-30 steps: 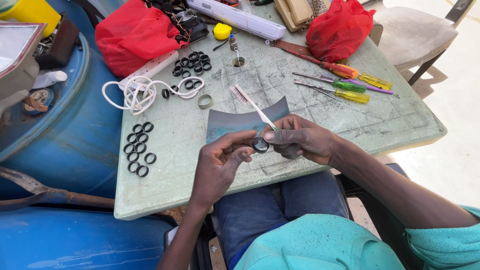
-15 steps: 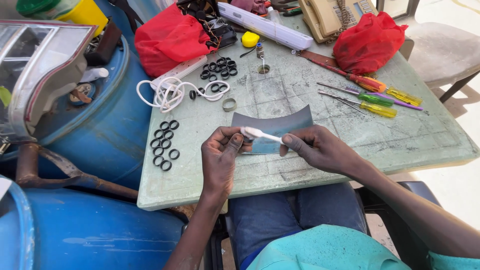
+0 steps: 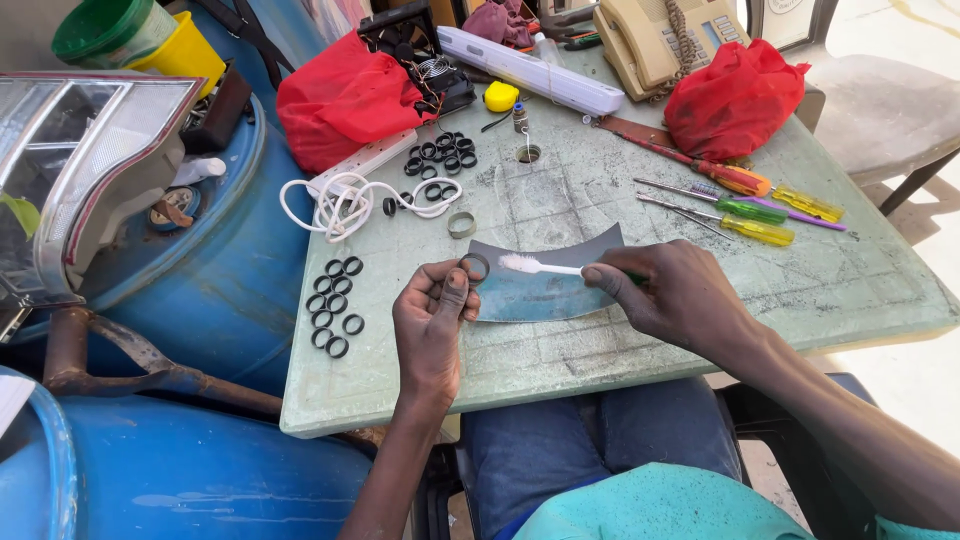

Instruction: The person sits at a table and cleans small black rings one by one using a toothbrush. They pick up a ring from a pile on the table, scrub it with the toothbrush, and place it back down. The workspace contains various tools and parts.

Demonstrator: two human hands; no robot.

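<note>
My left hand (image 3: 432, 318) pinches a small grey ring (image 3: 474, 267) between thumb and fingers above the table. My right hand (image 3: 672, 293) grips a white toothbrush (image 3: 540, 266), its bristles pointing left, close to the ring. Under both lies a curved grey-blue sheet (image 3: 545, 288) on the pale green table (image 3: 620, 340). Several black rings (image 3: 333, 304) lie in rows left of my left hand.
More black rings (image 3: 440, 158), a white coiled cord (image 3: 340, 205), a metal ring (image 3: 461, 224), screwdrivers (image 3: 745, 208), two red bags (image 3: 735, 95), a telephone (image 3: 665, 35) and a yellow cap (image 3: 500, 96) lie on the table. Blue drums (image 3: 200, 300) and a vehicle lamp (image 3: 70, 170) stand to the left.
Both hands have drawn apart. The left hand now holds the ring up on its own, and the right hand has pulled the toothbrush to the right of it.
</note>
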